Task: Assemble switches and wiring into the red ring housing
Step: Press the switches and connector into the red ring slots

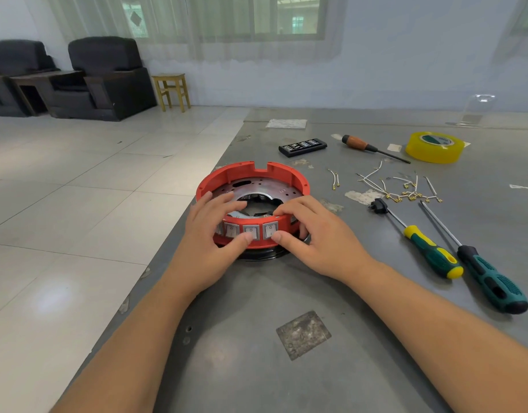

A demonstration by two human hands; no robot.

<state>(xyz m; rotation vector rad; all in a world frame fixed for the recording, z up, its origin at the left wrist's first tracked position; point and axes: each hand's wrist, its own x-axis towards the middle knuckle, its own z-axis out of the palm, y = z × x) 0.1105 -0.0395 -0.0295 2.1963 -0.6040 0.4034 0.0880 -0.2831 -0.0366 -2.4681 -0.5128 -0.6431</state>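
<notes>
The bench (286,293) is a grey, worn sheet with its left edge running just beside the work. The red ring housing (254,177) sits near that edge, at mid-distance, on a dark base that shows only below its near wall. Risk one, in my judgement: any sideways push during fitting could slide the housing toward the drop to the tiled floor.

Left hand (210,242) and right hand (313,242) hold the near wall, fingers curled over the rim into the opening, thumbs pressed on the outer face; each grip pinches the wall. Three grey switches (251,232) sit in that wall between the thumbs. Risk two: uneven thumb pressure could seat a switch crooked or push it through, and fingers inside could trap or bend whatever lies beneath them, which I cannot see.

Loose wires (403,189) with brass terminals lie far right, well apart from the housing, near two green-handled screwdrivers (465,263). Risk three: terminals could be swept off or tangled when reached for
</notes>
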